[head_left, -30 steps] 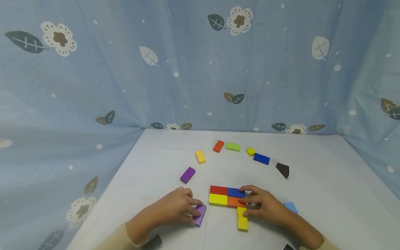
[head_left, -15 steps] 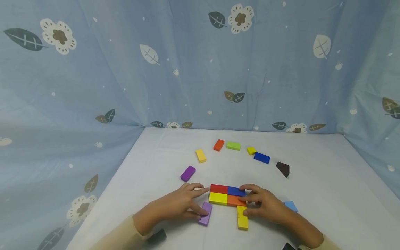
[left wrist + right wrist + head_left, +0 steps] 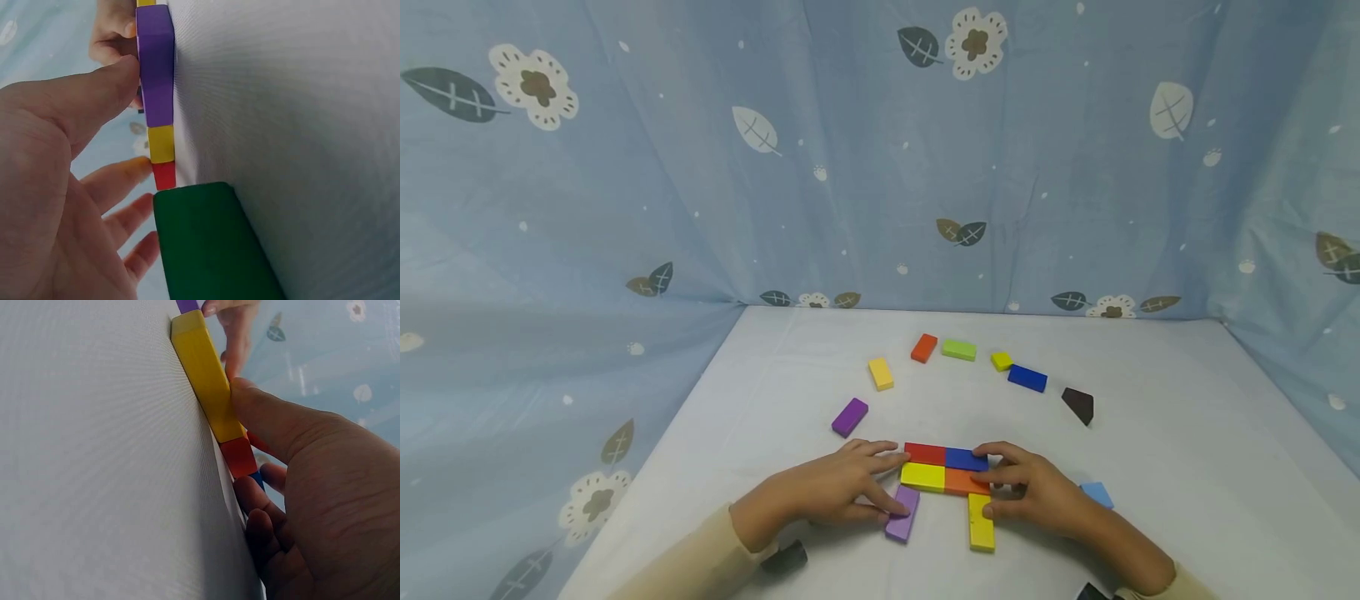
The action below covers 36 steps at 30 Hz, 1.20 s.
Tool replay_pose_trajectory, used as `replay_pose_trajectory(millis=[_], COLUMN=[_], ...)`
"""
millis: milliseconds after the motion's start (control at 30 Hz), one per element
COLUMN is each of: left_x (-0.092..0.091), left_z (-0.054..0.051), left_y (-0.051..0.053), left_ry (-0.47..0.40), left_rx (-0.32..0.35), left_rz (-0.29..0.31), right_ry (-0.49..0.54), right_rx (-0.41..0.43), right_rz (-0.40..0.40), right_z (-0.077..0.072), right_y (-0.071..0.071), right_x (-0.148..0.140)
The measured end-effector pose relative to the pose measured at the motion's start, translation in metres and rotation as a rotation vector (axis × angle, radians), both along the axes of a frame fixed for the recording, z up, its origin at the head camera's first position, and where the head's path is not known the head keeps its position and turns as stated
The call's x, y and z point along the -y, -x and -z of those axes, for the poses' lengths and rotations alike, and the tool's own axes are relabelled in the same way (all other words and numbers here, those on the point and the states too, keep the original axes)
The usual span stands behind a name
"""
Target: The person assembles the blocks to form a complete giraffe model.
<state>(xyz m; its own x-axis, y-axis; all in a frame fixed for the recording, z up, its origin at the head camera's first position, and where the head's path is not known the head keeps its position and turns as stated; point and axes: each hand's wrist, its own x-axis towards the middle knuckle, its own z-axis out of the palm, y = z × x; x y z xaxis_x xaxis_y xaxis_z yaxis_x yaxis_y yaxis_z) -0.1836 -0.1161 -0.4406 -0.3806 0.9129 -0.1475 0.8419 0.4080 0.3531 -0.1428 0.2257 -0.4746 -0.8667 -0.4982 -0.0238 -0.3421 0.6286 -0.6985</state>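
Note:
Four-coloured rows of flat wooden blocks lie mid-table: a red block (image 3: 925,453) and blue block (image 3: 964,459) behind, a yellow block (image 3: 922,477) and orange block (image 3: 962,482) in front. My left hand (image 3: 838,483) rests its thumb on a light purple block (image 3: 902,515) standing off the front left; its index fingertip is at the red block's left end. My right hand (image 3: 1037,496) has its thumb against a second yellow block (image 3: 981,523) at the front right, fingers on the blue and orange blocks. A green block (image 3: 212,244) shows beside the left fingers in the left wrist view.
An arc of loose blocks lies behind: purple (image 3: 850,417), pale yellow (image 3: 881,373), red-orange (image 3: 924,347), light green (image 3: 959,349), small yellow (image 3: 1002,361), dark blue (image 3: 1027,377) and black (image 3: 1078,405). A light blue block (image 3: 1097,494) sits behind the right wrist.
My left hand has slid the light purple block rightward to the row's front left, and its fingers have spread and reached the row's left end. The right hand stays where it was.

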Motion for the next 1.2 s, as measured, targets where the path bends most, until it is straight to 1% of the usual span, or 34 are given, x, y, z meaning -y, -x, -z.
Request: replay_pose_trajectory(millis=[267, 433, 700, 767, 867, 1067, 1133, 1200], left_x=[0.000, -0.002, -0.011, -0.012, -0.013, -0.014, -0.014, -0.014], left_z=[0.000, 0.001, 0.003, 0.003, 0.003, 0.004, 0.003, 0.002], left_y=[0.000, -0.001, -0.004, -0.004, -0.003, -0.002, -0.002, -0.001], left_ry=[-0.008, -0.012, -0.027, -0.027, -0.036, -0.052, -0.049, -0.046], left_rx=[-0.017, -0.014, -0.028, -0.039, -0.066, -0.126, -0.128, -0.116], left_rz=[0.007, -0.012, -0.051, -0.055, -0.048, 0.004, 0.012, 0.005], right_ry=[-0.004, -0.005, -0.010, -0.010, -0.009, -0.001, 0.001, 0.001], right_rx=[-0.013, -0.007, 0.008, 0.009, 0.010, 0.015, 0.016, 0.016], right_rz=[-0.004, 0.003, 0.004, 0.003, 0.004, 0.003, 0.004, 0.006], right_z=[0.000, -0.001, 0.000, 0.000, 0.000, -0.002, -0.002, -0.002], right_y=[-0.001, -0.001, 0.000, 0.000, 0.000, 0.000, -0.001, -0.001], right_x=[0.000, 0.000, 0.000, 0.000, 0.000, 0.001, 0.001, 0.002])
